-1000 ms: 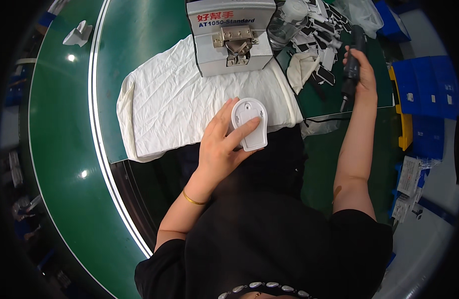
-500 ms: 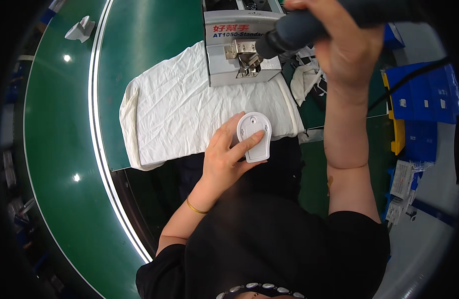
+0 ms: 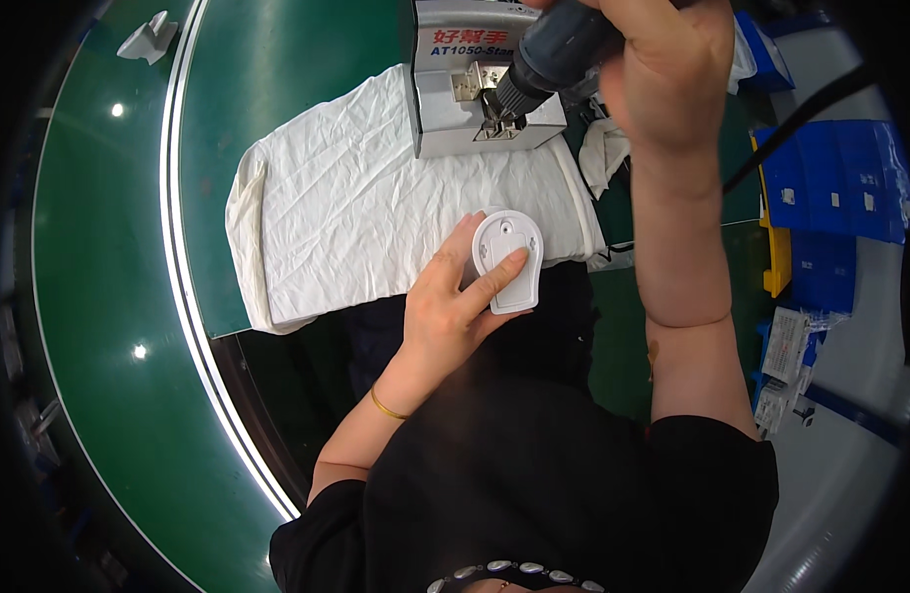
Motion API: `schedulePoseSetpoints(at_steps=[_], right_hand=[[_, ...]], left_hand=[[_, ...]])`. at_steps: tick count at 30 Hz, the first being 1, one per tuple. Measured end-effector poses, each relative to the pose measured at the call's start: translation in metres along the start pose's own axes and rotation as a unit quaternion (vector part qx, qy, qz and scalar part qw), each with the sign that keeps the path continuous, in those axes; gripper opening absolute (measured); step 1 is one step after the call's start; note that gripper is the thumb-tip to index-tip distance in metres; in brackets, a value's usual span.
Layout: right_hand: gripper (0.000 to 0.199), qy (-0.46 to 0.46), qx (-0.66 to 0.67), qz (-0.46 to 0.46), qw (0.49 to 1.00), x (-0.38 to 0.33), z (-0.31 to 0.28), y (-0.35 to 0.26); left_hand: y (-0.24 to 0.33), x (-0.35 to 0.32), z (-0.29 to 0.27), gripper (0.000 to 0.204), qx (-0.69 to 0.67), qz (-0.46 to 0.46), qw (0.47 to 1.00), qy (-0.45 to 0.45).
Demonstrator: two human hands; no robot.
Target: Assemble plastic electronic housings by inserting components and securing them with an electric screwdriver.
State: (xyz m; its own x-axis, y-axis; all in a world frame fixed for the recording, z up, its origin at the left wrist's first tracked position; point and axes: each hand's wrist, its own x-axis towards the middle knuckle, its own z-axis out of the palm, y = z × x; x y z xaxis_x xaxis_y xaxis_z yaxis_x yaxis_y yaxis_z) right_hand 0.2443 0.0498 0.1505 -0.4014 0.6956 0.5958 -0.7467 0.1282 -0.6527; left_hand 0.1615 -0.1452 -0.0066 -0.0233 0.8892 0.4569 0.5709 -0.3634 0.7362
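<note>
In my left hand (image 3: 445,306) is a white plastic housing (image 3: 514,287), rounded at its far end and squared at the near one. My thumb lies across its recessed face, and a small round hole shows near the rounded end. My right hand (image 3: 667,84) is wrapped round a dark electric screwdriver (image 3: 564,59), held slanting down to the left. Its tip is at the metal outlet on the front of a grey screw feeder (image 3: 455,119). Whether a screw sits on the tip I cannot make out.
A white cloth (image 3: 346,198) covers the bench before the feeder. Across the bright strip, a white plastic part (image 3: 147,38) rests on the green surface. Blue bins (image 3: 830,183) stand at the right, near a black cable (image 3: 811,114). Bagged items (image 3: 786,356) lie below them.
My right hand has brought the screwdriver down and left, its tip now at the feeder's outlet. The left hand keeps its hold on the housing. The whole view has shifted slightly.
</note>
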Motion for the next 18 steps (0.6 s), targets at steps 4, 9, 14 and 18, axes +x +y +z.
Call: schedulePoseSetpoints(at_steps=[4,9,14,18], right_hand=[[0.04,0.152,-0.321,-0.029,0.934,-0.01,0.024,-0.005],[0.022,-0.024,-0.185,0.057,0.981,-0.044,-0.002,-0.033],[0.045,0.027,-0.265,0.062,0.962,-0.076,0.047,-0.048],[0.051,0.051,-0.325,0.085,0.94,-0.082,0.062,-0.047]], left_hand=[[-0.001,-0.003,0.0,0.066,0.004,0.0,1.0,0.009],[0.0,-0.004,-0.001,0.065,-0.012,-0.003,1.0,0.006],[0.001,-0.003,-0.002,0.068,-0.009,-0.011,1.0,-0.003],[0.001,-0.003,-0.003,0.069,-0.009,-0.016,1.0,-0.007]])
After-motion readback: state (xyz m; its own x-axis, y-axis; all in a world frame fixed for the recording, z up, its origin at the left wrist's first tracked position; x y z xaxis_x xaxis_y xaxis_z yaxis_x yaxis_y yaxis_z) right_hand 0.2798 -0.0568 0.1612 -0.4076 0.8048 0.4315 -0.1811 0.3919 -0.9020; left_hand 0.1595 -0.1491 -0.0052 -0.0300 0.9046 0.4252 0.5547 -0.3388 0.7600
